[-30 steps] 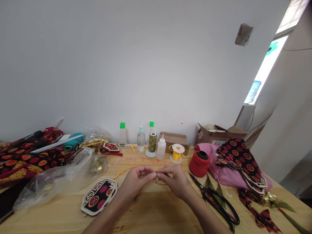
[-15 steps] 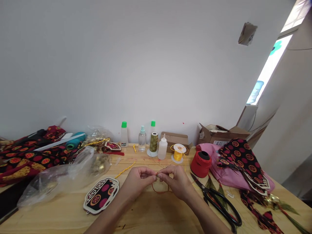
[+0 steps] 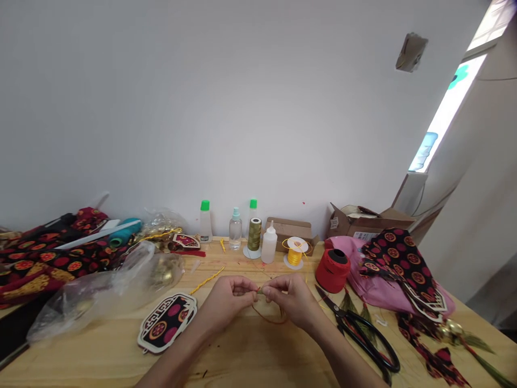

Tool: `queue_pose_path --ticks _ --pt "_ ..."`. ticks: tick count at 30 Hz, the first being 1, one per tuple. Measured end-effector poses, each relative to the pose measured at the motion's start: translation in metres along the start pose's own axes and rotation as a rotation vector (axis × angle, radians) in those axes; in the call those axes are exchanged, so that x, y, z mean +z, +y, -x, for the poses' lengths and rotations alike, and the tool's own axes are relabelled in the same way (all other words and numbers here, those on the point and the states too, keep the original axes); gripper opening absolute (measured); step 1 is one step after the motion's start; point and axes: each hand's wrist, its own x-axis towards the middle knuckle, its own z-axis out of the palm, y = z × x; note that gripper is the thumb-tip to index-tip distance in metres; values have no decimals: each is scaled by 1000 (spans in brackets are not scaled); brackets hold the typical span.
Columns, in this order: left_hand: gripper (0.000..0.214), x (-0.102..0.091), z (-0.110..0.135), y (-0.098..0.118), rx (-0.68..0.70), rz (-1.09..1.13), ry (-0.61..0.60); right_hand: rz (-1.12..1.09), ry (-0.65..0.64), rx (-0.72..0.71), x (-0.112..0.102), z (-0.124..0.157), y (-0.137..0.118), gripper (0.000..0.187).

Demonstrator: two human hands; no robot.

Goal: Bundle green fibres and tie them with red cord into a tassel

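Note:
Over the middle of the wooden table my left hand (image 3: 232,297) and my right hand (image 3: 290,299) face each other, their fingertips almost touching. Both pinch a thin red cord (image 3: 270,321), which hangs in a loop below the fingers. The cord's ends are hidden by the fingertips. Left of my left forearm lies a pale-framed ornament (image 3: 167,323) with dark patterned fabric and a twisted yellow cord (image 3: 207,280). Black-handled scissors (image 3: 357,328) rest to the right of my right hand, beside a red thread spool (image 3: 333,270).
Along the wall stand a white squeeze bottle (image 3: 269,244), an olive thread spool (image 3: 254,235), a spray bottle (image 3: 235,230) and a yellow cord spool (image 3: 295,253). Plastic bags (image 3: 100,288) and patterned fabric (image 3: 44,264) fill the left. A pink cloth (image 3: 347,242) and a cardboard box (image 3: 363,218) are at right.
The red cord's loop has shifted and hangs slightly lower and wider. Both hands stay almost where they were, still pinching. The view has tilted very slightly.

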Motion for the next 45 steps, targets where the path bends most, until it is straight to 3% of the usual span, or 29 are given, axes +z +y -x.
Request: queue_pose_path --ticks 6,14,19,21,24,26,31,34,40,45 --pt "17 -1 1 1 -9 36 -48 -56 -16 14 -1 -1 -3 24" --pt "18 2 0 -1 -29 96 11 -96 -33 47 3 -1 -4 21" --pt "22 2 3 -3 -52 141 -20 -88 -21 46 3 -3 -3 22" --pt "23 1 3 -4 -41 143 -31 -46 82 0 1 -2 -4 21" --pt "24 -1 1 -4 -43 180 -9 164 346 -180 -1 2 -8 20" --pt "24 -2 -1 -5 -59 213 13 312 398 -282 2 6 -12 24" --pt "23 -3 -4 -8 -73 244 25 438 146 -200 20 10 -13 11" --pt "24 -3 -2 -6 -71 243 27 453 82 -136 28 9 -8 10" --pt "22 -5 -2 -4 -73 233 39 387 -38 -258 29 8 -5 23" --pt "17 -10 -1 -9 -81 230 64 332 -31 -338 26 9 -11 20"
